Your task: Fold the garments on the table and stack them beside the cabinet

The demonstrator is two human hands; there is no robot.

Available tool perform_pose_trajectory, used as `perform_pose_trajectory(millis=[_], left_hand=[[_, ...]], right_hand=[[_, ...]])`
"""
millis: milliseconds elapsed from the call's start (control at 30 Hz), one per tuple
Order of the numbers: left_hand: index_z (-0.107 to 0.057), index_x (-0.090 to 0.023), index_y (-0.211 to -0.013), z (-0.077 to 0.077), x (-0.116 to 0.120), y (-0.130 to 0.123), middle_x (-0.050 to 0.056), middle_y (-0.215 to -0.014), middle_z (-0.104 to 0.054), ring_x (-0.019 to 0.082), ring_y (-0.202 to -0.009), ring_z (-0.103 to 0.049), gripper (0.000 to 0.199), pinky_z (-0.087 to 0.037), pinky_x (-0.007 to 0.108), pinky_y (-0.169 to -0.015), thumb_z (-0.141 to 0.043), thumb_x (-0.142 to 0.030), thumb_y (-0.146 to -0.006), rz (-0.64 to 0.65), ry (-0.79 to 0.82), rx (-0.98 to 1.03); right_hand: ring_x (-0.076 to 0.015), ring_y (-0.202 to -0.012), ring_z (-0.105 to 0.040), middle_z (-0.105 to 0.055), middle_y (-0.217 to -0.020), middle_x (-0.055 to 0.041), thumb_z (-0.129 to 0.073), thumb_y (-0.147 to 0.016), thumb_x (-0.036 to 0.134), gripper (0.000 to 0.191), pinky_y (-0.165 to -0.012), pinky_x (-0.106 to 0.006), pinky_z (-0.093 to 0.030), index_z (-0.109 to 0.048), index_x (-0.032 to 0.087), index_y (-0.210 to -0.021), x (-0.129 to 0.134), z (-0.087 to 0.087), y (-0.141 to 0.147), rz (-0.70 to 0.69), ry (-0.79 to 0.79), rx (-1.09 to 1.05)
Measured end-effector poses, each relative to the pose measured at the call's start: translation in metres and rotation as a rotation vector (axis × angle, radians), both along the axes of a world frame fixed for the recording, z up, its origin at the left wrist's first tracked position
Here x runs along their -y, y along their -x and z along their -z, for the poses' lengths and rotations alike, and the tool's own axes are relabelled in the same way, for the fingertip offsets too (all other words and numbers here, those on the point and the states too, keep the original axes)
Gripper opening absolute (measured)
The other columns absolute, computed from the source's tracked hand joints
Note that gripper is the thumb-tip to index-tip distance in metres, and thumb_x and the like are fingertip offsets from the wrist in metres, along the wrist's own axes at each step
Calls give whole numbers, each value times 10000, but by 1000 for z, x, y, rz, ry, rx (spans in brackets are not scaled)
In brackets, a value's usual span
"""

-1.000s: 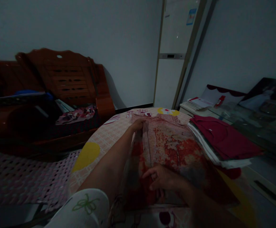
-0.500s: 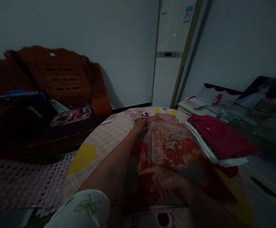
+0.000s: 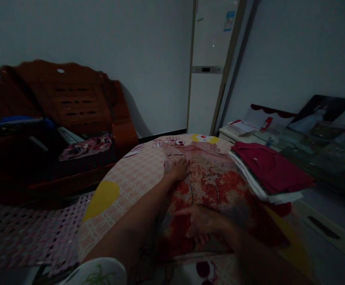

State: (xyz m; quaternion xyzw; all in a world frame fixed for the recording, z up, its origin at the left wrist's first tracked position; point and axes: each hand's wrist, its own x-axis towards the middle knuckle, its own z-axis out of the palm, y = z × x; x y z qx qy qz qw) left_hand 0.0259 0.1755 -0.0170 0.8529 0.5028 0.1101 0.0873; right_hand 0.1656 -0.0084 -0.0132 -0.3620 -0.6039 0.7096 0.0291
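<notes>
A red, brown and grey patterned garment (image 3: pixel 208 178) lies spread on the round table, which has a patterned cloth (image 3: pixel 136 174). My left hand (image 3: pixel 180 169) rests flat on the garment's upper left part, fingers spread and empty. Nearer to me, my right hand (image 3: pixel 200 223) touches the lower part of the garment; its index finger points left and the other fingers curl loosely, with nothing visible in them. To the right sits a folded stack of clothes, dark red (image 3: pixel 270 164) on top and white below.
At the left stand a carved wooden sofa (image 3: pixel 77 99) with cloth on its seat and a woven pink seat (image 3: pixel 26 229). Behind the table rises a tall white cabinet unit (image 3: pixel 204 99). A low cabinet (image 3: pixel 323 225) with papers, glassware and a picture is at the right.
My left hand has moved toward me and slightly right, from the garment's far left corner onto its upper left part. My right hand has barely moved. The view has shifted slightly.
</notes>
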Motion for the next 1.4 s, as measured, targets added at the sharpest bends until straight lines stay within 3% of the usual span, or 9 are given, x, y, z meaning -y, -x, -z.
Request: perform_pose_trajectory(millis=[133, 267, 367, 433, 667, 900, 1100, 1267, 1400], left_hand=[[-403, -188, -1432, 5, 13, -3, 173, -1532, -370, 300, -1429, -332, 539, -300, 462, -1124, -403, -468, -971, 36, -20, 36], [-429, -202, -1428, 6, 35, -9, 150, -1538, -378, 301, -1425, -339, 541, -295, 464, -1130, -371, -493, -975, 196, -56, 22], [-348, -179, -1489, 11, 50, -11, 153, -1563, -340, 300, -1456, -278, 578, -218, 519, -1161, -327, -470, -991, 210, -65, -81], [-313, -161, -1509, 14, 54, -11, 152, -1578, -311, 289, -1467, -254, 586, -190, 528, -1171, -291, -455, -1002, 191, -62, -125], [-292, -180, -1523, 15, 52, -10, 138, -1587, -299, 280, -1471, -246, 596, -192, 527, -1170, -270, -470, -1003, 191, -62, -113], [-344, -193, -1498, 15, 50, -10, 135, -1566, -343, 288, -1450, -287, 566, -189, 526, -1171, -341, -436, -986, 199, -61, -47], [-590, -148, -1271, -3, 56, -14, 136, -1301, -612, 262, -1170, -569, 439, -428, 388, -1008, -446, -390, -933, 288, 134, 250], [-639, -134, -1178, -14, 81, -37, 44, -917, -695, 173, -827, -626, 378, -492, 279, -763, -471, -333, -904, 407, 364, 555], [-660, -128, -1149, -12, 100, -53, 44, -876, -681, 175, -811, -613, 351, -476, 283, -768, -559, -237, -830, 424, 306, 514]], right_hand=[[-104, -418, -567, -631, -567, 44, -709, -786, 357, 640, -442, -179, -426, -518, 188, -1373, -6, -13, -11, 45, -71, 37], [-120, -492, -582, -646, -647, -3, -572, -898, 415, 338, -490, -226, -452, -669, 174, -1115, -18, -36, -48, 253, -415, 192], [-168, -694, -638, -675, -736, -67, -541, -898, 235, 178, -646, -264, -470, -688, 154, -839, -22, -48, -86, 374, -891, 656], [-222, -837, -659, -698, -850, -129, -557, -865, 179, 142, -712, -288, -459, -680, 134, -809, -16, -51, -111, 413, -1023, 1056], [-272, -903, -690, -710, -951, -185, -456, -934, 228, 264, -671, -304, -436, -693, 115, -920, 35, -44, -161, 518, -901, 1560], [-242, -913, -682, -719, -969, -141, -456, -897, 173, 222, -666, -285, -403, -676, 144, -906, 50, -32, -179, 571, -868, 1452], [-185, -742, -639, -698, -776, -52, -478, -853, 241, 175, -660, -267, -404, -637, 186, -802, 44, -45, -150, 703, -1027, 830], [-166, -708, -615, -701, -776, -36, -585, -742, 198, 108, -639, -253, -392, -681, 175, -786, 41, -36, -94, 471, -915, 534], [-126, -562, -559, -633, -590, -6, -569, -731, 177, 121, -540, -222, -356, -652, 165, -644, 27, -35, -83, 370, -776, 388]])
